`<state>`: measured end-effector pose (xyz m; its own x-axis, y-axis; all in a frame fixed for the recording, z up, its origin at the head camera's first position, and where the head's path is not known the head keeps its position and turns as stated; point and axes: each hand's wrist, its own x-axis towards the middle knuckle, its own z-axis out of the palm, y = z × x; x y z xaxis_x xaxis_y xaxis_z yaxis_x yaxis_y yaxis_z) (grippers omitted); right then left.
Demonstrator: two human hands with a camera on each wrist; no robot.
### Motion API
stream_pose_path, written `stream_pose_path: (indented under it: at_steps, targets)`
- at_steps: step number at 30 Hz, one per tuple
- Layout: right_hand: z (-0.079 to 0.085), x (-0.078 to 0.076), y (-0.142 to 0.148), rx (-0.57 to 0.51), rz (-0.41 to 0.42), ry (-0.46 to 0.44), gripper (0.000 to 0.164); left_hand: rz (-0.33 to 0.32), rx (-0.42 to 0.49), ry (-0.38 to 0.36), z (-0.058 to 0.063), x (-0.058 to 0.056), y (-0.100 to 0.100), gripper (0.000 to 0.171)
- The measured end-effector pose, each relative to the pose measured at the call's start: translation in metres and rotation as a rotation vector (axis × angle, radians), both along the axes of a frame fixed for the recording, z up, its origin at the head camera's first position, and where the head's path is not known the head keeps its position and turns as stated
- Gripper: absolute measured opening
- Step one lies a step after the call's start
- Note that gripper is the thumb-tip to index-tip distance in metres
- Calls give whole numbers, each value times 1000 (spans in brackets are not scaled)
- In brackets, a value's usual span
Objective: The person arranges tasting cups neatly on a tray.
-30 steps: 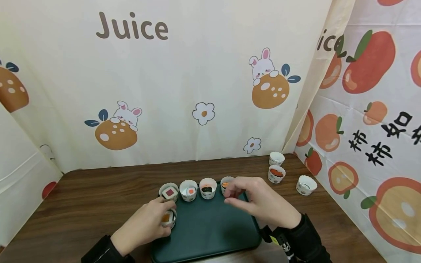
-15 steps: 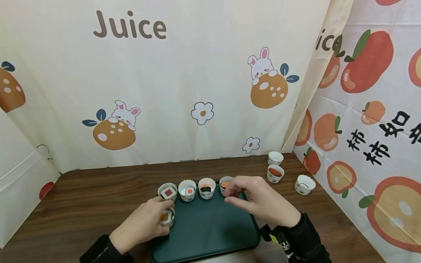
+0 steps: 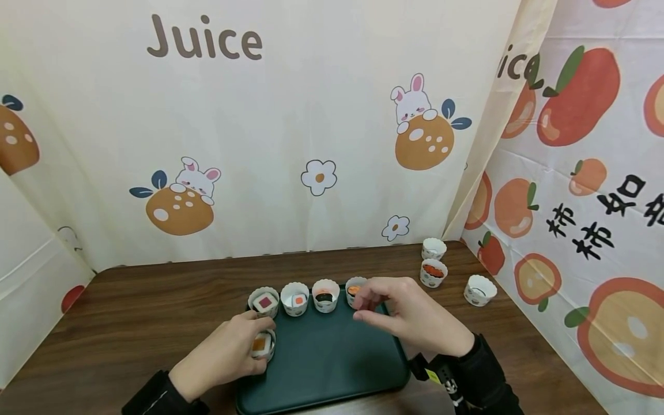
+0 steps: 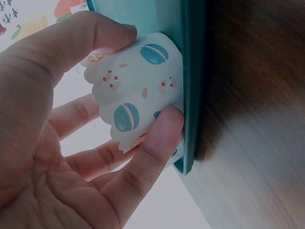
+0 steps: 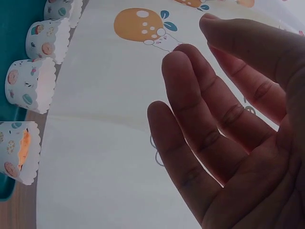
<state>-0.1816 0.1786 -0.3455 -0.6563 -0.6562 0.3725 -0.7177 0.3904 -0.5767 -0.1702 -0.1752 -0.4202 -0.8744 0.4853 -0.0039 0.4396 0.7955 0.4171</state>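
In the left wrist view my left hand (image 4: 71, 138) holds a white paper baking cup (image 4: 136, 90) printed with macarons, thumb and fingers around its sides. The cup stands at the left edge of the dark green tray (image 3: 332, 363), with a pale sushi-like piece topped in orange (image 3: 260, 343) inside. My right hand (image 3: 415, 317) hovers above the tray's right side, fingers loosely bent and nothing between them. Behind its fingertips is a cup (image 3: 355, 282) with an orange piece in it.
Along the tray's far edge stand more cups: one with a red-centred piece (image 3: 265, 302), one with a small orange-centred piece (image 3: 294, 300) and one with a dark-wrapped piece (image 3: 325, 296). At the table's back right are a cup with red filling (image 3: 433, 272) and two others (image 3: 479, 290).
The head view has shifted very slightly. Both hands keep the same places over the tray, and the cups have not moved.
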Motion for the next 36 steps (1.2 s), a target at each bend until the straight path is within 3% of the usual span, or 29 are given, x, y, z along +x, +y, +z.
stream_pose_path:
  at_steps: [11, 17, 21, 24, 30, 36]
  targets:
    - [1, -3, 4, 25, -17, -45, 7, 62, 9, -1, 7, 6, -1, 73]
    - [1, -7, 12, 28, -80, -72, 6, 143, 28, 165, 23, 17, -2, 71]
    - [1, -11, 22, 29, -154, -90, 11, 197, 70, 314, 34, 27, 0, 65]
    - [1, -17, 33, 37, -216, -79, 15, 236, 107, 381, 41, 33, 1, 63]
    - [0, -37, 63, 107, -426, -12, 24, 284, 128, 456, 53, 40, 2, 59]
    - [-10, -58, 88, 164, -590, -23, 41, 289, 127, 517, 58, 42, -2, 57]
